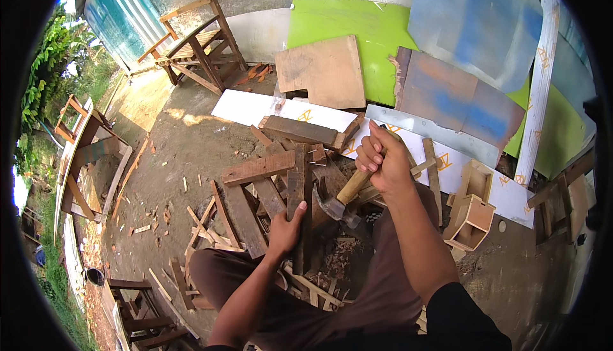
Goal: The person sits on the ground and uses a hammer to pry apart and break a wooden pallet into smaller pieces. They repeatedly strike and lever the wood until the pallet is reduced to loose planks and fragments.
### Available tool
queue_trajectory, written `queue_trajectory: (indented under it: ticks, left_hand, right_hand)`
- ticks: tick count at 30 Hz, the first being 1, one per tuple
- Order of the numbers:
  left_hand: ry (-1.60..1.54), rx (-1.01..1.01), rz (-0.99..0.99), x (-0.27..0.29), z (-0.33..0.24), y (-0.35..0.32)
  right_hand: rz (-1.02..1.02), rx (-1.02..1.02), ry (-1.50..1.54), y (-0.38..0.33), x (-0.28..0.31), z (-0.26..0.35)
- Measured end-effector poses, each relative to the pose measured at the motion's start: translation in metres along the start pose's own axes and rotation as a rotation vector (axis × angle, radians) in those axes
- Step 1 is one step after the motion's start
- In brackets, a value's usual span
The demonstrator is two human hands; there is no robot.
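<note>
My right hand [382,156] is wrapped round the wooden handle of a claw hammer [352,187], its metal head pointing down and lying just right of a dark wooden post. That dark wooden post [300,185] stands nearly upright between my knees, and my left hand [285,231] grips it partway down. A reddish-brown wooden board [258,168] reaches leftward from near the post's upper part; whether they are joined I cannot tell. Behind the post lies a thick dark beam [299,130] among other timber pieces. Whether the hammer head touches the wood is unclear.
Loose planks and wood scraps [246,220] cover the ground around my legs. A small wooden box [471,220] sits on the right. Painted panels [350,28] lean on the wall ahead, with a white board [249,109] below. A wooden chair [207,47] stands far left.
</note>
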State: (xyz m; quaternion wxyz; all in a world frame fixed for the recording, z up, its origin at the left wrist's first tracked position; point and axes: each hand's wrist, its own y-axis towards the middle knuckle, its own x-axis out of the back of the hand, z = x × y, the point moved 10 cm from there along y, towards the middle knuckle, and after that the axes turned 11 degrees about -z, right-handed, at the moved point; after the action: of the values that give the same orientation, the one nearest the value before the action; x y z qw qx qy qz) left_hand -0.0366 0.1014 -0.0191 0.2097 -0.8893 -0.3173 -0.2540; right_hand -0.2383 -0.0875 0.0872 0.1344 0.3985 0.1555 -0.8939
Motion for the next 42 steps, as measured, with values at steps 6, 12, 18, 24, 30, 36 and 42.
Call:
queue_trajectory:
  ticks: [6,12,18,24,30,36,42]
  left_hand:
    - [0.028,-0.040,-0.026,-0.013,-0.010,-0.008]
    - [-0.014,-0.100,-0.024,-0.019,-0.010,-0.007]
    - [-0.069,-0.114,-0.007,-0.024,-0.004,-0.005]
    - [-0.032,-0.238,-0.042,-0.020,-0.019,-0.012]
    - [-0.034,-0.185,0.008,-0.025,-0.013,-0.013]
    - [-0.097,0.077,0.082,-0.043,0.022,-0.019]
    - [-0.263,0.179,0.191,-0.073,0.034,-0.031]
  right_hand:
    - [-0.140,0.026,0.089,0.012,0.019,0.006]
    - [-0.235,-0.006,0.071,0.021,0.030,0.007]
    - [-0.250,-0.014,0.138,0.024,0.034,0.007]
    - [-0.267,-0.031,0.193,0.028,0.042,0.010]
    - [-0.324,0.063,0.210,0.028,0.053,0.020]
    - [-0.290,0.103,0.203,0.020,0.038,0.018]
    - [-0.260,0.301,0.036,0.006,0.019,0.013]
